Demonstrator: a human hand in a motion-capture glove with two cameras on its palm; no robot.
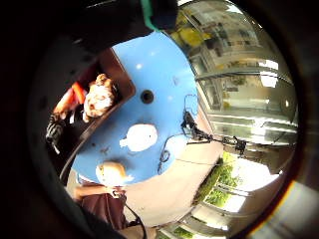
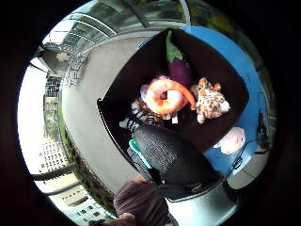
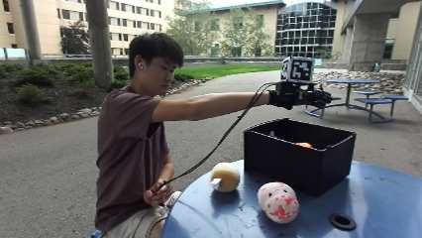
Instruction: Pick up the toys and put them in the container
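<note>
Two toys (image 3: 278, 202) on table, gloved hand (image 3: 300, 95) above container (image 3: 298, 154)

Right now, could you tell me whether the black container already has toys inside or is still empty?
Not empty: the black container holds a purple eggplant, an orange shrimp and a spotted plush.

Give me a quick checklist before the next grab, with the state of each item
1. Gloved right hand holds nothing: ok, open above the black container.
2. Toys already inside the container: ok, orange toy, spotted toy and eggplant toy lie in it.
3. Toys left on the blue table: not ok, the pink spotted toy and the tan toy remain.
4. Room left in the container: ok, bare floor shows.
5. Path to the pink spotted toy: ok, nothing stands over it.
</note>
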